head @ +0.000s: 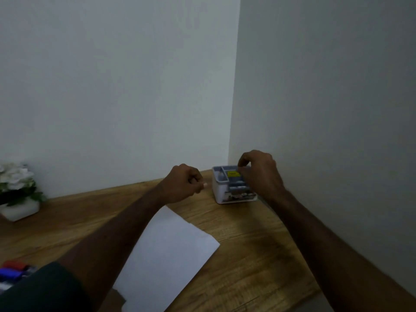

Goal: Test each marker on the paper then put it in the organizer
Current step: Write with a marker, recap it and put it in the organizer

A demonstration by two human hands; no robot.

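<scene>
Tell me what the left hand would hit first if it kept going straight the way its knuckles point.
Probably the organizer: the left hand, curled in a fist, points right toward its near white wall, with only bare desk between. Depth is unclear, so it might pass just in front.

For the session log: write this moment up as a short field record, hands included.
setting: wooden desk in a wall corner
paper: white sheet near the desk's front, no marks visible
organizer: white, in the far corner, yellow label inside
left hand: fingers curled, beside the organizer; contents unclear
right hand: over the organizer, fingers curled down; grip unclear
markers: red and blue, lower left
other: white flowers in a pot, far left
</scene>
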